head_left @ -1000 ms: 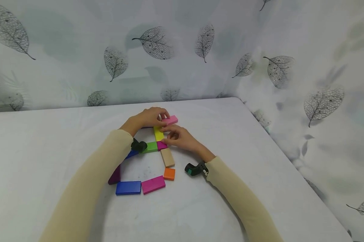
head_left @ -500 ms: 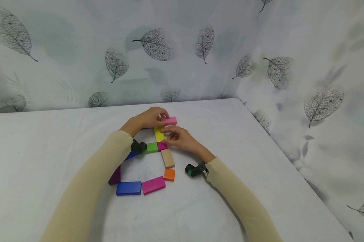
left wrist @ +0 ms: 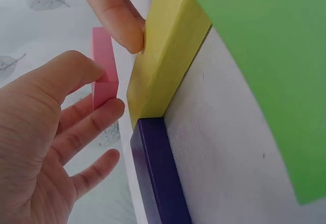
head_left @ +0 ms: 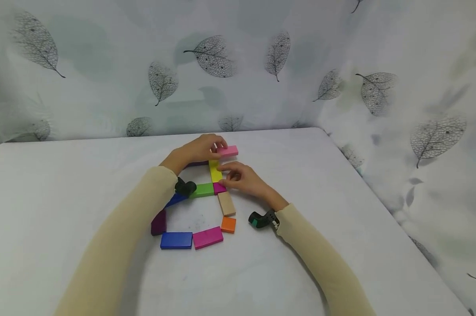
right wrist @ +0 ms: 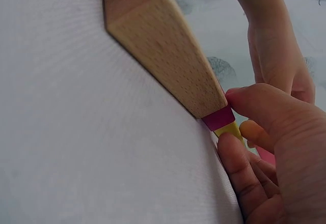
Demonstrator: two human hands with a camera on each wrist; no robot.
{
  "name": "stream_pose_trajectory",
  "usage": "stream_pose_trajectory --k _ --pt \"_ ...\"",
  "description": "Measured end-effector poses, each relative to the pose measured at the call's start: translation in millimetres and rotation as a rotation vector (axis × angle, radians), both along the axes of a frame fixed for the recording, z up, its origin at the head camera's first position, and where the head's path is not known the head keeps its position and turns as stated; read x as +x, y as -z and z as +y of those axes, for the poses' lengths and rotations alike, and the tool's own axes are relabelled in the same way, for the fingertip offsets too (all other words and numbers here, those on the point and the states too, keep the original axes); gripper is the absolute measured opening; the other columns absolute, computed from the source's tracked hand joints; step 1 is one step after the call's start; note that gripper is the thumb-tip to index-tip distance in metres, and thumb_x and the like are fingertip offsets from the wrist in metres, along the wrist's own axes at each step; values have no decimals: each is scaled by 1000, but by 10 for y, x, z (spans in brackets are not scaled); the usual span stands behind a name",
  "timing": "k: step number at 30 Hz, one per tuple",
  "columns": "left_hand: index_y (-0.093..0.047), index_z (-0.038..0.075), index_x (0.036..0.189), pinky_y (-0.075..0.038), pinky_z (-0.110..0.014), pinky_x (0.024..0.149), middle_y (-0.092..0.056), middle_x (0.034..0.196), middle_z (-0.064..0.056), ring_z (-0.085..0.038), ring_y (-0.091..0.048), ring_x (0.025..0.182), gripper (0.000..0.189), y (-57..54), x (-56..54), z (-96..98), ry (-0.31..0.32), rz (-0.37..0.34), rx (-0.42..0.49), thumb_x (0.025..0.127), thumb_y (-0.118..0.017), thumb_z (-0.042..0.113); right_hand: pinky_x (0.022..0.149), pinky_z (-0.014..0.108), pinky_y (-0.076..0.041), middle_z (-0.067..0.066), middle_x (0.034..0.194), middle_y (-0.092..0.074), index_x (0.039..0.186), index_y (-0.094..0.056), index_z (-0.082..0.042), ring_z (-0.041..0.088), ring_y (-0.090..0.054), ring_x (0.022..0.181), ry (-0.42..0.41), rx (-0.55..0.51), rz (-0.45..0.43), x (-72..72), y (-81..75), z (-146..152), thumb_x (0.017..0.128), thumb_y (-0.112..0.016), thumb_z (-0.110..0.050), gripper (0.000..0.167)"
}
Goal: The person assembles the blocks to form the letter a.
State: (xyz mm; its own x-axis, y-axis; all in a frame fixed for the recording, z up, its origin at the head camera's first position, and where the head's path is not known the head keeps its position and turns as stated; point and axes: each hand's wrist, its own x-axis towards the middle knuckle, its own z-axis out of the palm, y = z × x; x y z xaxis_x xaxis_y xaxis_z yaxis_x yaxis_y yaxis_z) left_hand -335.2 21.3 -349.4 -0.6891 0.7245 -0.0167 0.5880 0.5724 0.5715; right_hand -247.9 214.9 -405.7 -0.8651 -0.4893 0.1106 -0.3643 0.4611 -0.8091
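My left hand (head_left: 204,148) pinches a pink block (head_left: 230,151) between thumb and fingers at the far end of the row. In the left wrist view the pink block (left wrist: 104,56) stands a small gap away from the yellow block (left wrist: 163,46). A dark purple block (left wrist: 158,168) meets the yellow one's end at a corner. My right hand (head_left: 247,180) lies at the right side of the row, a fingertip on the yellow block and the thumb at the small magenta block (head_left: 219,188). The right wrist view shows the thumb and a finger right beside the magenta block (right wrist: 219,118).
Nearer, a ring of blocks continues: green (head_left: 203,190), beige wood (head_left: 226,203), orange (head_left: 228,224), long magenta (head_left: 208,237), blue (head_left: 176,240), purple (head_left: 159,222) and another blue (head_left: 176,199). The white tabletop (head_left: 293,263) ends at a leaf-patterned curtain (head_left: 242,66).
The pink block in my left hand has turned from slanted to more nearly level. My right hand keeps its place at the blocks. The head view has shifted slightly.
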Motion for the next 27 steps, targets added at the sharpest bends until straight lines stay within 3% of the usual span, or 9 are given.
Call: stream_pose_trajectory --k 12,27 --pt "-59 1 123 -48 -39 94 -61 118 -15 -28 -59 105 32 -139 79 -110 11 24 -13 92 -64 10 76 22 -48 12 115 -59 130 -59 -3 17 -56 86 -4 -9 -2 -3 -33 5 90 -70 -10 42" --pt "-58 0 124 -47 -43 96 -60 121 -14 -27 -60 102 34 -389 353 -188 41 55 13 92 -63 8 75 22 -48 13 117 -57 129 -61 -4 19 -55 86 -1 -15 8 3 -6 -12 90 -68 -8 40"
